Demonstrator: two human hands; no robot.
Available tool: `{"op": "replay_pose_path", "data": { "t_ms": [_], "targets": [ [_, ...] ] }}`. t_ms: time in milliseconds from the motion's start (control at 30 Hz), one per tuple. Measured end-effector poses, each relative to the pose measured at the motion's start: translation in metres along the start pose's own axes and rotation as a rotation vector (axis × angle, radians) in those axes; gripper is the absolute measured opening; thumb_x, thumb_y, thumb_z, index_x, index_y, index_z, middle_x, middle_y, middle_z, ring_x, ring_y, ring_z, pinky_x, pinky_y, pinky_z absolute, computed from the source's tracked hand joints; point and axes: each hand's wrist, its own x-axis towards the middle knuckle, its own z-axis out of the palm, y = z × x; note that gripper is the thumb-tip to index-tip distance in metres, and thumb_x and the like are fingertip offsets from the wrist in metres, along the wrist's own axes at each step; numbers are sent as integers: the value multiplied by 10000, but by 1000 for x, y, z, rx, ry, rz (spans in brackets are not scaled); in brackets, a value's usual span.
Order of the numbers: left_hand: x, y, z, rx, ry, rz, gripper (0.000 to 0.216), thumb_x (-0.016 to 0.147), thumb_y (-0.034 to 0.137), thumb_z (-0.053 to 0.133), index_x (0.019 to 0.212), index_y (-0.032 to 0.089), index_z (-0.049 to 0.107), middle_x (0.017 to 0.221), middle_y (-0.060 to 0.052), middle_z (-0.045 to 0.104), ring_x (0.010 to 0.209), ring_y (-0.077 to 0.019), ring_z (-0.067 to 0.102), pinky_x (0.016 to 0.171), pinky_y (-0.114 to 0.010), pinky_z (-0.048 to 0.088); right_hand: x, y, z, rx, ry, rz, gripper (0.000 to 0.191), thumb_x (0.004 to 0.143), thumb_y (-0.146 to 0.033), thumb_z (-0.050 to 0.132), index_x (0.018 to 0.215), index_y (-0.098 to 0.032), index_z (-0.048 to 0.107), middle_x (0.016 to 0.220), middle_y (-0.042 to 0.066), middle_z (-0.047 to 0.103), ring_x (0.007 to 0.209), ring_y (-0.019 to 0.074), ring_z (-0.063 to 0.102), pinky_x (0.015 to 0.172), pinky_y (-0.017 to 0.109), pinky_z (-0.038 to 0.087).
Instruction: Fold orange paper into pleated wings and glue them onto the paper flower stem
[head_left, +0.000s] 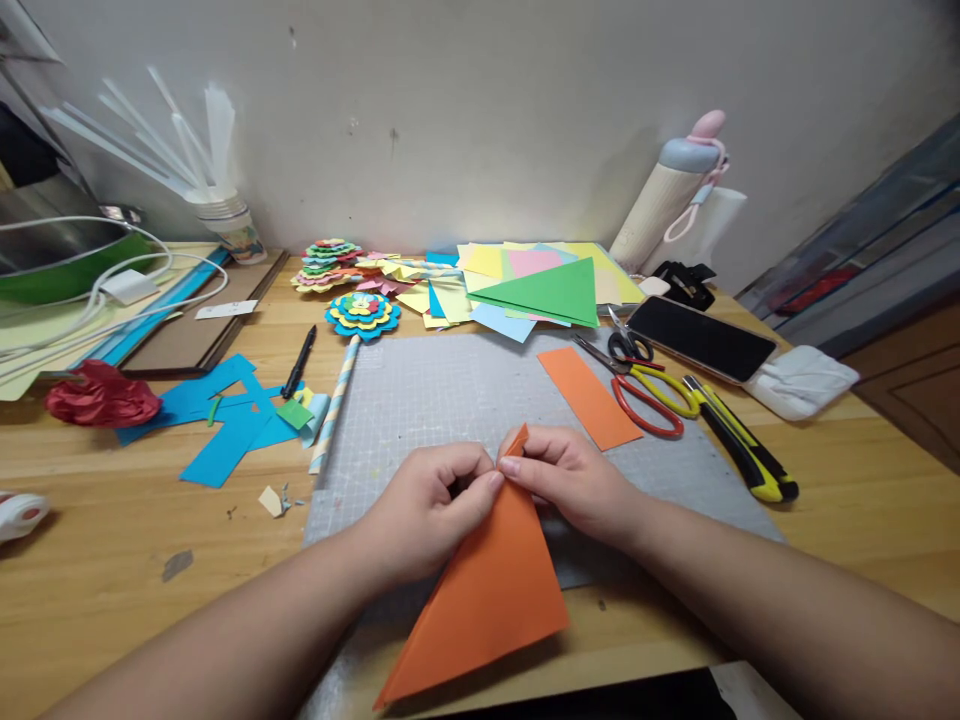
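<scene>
Between my two hands is a folded sheet of orange paper [499,600], its narrow tip pointing up and away from me and its wide end towards me. My left hand [435,500] pinches its left edge near the tip with thumb and forefinger. My right hand [562,475] grips the tip itself, the thumb on top and the fingers behind. Both hands are just above the grey cutting mat [442,390]. Beyond my right hand an orange paper strip [589,395] lies flat on the mat.
Red-and-yellow-handled scissors [649,395], a yellow-black utility knife [739,440] and a phone [701,335] lie right. Left are blue paper scraps [225,440], a black pen [300,362] and crumpled red paper [103,393]. Behind lie a layered paper flower [363,314] and coloured sheets [544,290].
</scene>
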Motion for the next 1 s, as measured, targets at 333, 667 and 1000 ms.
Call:
{"op": "replay_pose_path", "data": {
  "t_ms": [333,667,1000],
  "targets": [
    [0,-3,-1,-1,-49,-18,222,839,282,439,643,177,441,593,46,372,565,-95,330,522,-228,283,3,6,-11,38,136,10,247,780,-385,632,714,-172,523,649,-35,477,574,89,418,525,214,345],
    [3,-4,-6,53,-25,-41,201,824,278,454,650,177,464,590,46,380,578,-99,347,526,-225,282,6,-1,-22,-89,202,-54,282,729,-414,688,694,-166,558,638,-23,486,590,109,449,553,239,378],
    [4,-6,-8,40,-38,-64,173,786,235,488,627,179,450,571,56,370,544,-88,331,499,-222,258,7,-1,-32,-25,255,-60,226,731,-362,709,697,-164,607,649,-15,547,603,109,491,579,241,395]
  ]
}}
